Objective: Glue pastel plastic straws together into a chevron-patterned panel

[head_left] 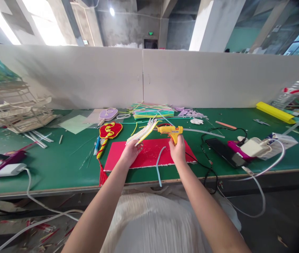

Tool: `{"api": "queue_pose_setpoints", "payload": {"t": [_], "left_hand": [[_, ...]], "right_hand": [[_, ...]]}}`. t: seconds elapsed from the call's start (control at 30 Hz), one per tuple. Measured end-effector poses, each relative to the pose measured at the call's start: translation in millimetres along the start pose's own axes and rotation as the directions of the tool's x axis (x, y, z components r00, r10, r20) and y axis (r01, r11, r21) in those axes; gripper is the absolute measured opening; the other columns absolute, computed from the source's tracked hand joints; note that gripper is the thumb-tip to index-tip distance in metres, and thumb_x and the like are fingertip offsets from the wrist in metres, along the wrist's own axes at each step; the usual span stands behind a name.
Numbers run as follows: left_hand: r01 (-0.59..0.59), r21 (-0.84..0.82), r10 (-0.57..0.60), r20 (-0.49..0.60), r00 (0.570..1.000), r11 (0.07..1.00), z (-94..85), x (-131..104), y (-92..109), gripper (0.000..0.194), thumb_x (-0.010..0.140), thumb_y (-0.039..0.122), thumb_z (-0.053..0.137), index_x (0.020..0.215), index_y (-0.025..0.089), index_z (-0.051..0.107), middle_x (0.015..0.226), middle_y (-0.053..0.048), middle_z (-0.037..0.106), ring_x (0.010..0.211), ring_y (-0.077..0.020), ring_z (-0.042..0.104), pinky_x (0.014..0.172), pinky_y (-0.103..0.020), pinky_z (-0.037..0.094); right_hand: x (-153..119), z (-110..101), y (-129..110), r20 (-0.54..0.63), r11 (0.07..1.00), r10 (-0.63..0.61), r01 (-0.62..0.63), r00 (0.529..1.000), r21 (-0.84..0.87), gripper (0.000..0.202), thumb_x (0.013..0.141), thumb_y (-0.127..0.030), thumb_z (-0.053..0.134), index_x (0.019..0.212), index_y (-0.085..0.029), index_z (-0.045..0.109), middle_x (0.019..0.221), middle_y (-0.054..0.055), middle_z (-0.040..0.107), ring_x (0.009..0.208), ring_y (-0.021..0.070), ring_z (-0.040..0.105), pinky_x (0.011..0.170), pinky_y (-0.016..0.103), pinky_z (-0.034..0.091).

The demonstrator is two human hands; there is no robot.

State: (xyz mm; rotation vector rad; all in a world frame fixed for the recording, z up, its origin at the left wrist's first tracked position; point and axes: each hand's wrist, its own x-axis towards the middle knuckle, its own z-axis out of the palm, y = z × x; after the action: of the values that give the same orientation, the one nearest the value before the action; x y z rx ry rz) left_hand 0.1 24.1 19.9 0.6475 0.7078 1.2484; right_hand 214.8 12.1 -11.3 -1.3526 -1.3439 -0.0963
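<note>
My left hand [132, 153] is closed around a bundle of white, pink and yellow pipe cleaners [146, 131] that slants up to the right. In my right hand [178, 149] is a yellow hot glue gun [170, 131], its nozzle pointing left at the bundle's upper end. I cannot tell whether nozzle and bundle touch. Both hands are above a red board [118, 153] lying on the green table. A single pale blue pipe cleaner [158, 167] lies across the board and hangs past its near edge. A clear glue stick [204, 132] sticks out of the gun's back.
Behind the board lies a pile of coloured pipe cleaners [153, 111]. A red and yellow fan-shaped ornament [110, 130] with a tassel is at left. To the right are a black phone [226, 153], a power strip [240, 149] and cables. A white partition [99, 77] stands behind.
</note>
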Motion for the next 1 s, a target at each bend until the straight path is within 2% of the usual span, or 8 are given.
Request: {"api": "queue_pose_setpoints", "payload": {"t": [0.43, 0.67, 1.0], "left_hand": [[0.000, -0.011, 0.000, -0.050, 0.999, 1.000, 4.8, -3.1, 1.8, 0.022, 0.068, 0.016, 0.067, 0.088, 0.018, 0.060, 0.065, 0.001, 0.063, 0.059, -0.0111, 0.061, 0.056, -0.021, 0.048], [0.012, -0.035, -0.014, -0.052, 0.999, 0.999, 7.4, -4.0, 3.1, 0.014, 0.067, 0.013, 0.064, 0.079, 0.016, 0.059, 0.066, 0.001, 0.063, 0.058, -0.0089, 0.059, 0.055, -0.018, 0.047], [0.023, -0.050, -0.026, -0.060, 0.998, 0.999, 8.6, -5.6, 3.3, 0.012, 0.068, 0.011, 0.062, 0.078, 0.017, 0.058, 0.065, 0.000, 0.062, 0.058, -0.0098, 0.059, 0.055, -0.019, 0.047]], "right_hand": [[-0.6, 1.6, 4.0, -0.017, 1.000, 0.017, -0.017, 1.000, -0.005, 0.019, 0.082, -0.022, 0.049, 0.101, -0.019, 0.049, 0.092, 0.010, 0.055, 0.091, 0.0251, 0.057, 0.078, 0.039, 0.050], [-0.2, 1.7, 3.9, -0.015, 0.999, 0.029, -0.030, 0.999, -0.013, 0.017, 0.082, -0.023, 0.047, 0.099, -0.018, 0.048, 0.092, 0.011, 0.054, 0.089, 0.0258, 0.056, 0.076, 0.040, 0.049], [0.4, 1.4, 4.4, -0.009, 0.999, 0.044, -0.044, 0.999, -0.020, 0.018, 0.083, -0.022, 0.047, 0.100, -0.017, 0.048, 0.093, 0.012, 0.054, 0.091, 0.0261, 0.056, 0.077, 0.039, 0.049]]}}
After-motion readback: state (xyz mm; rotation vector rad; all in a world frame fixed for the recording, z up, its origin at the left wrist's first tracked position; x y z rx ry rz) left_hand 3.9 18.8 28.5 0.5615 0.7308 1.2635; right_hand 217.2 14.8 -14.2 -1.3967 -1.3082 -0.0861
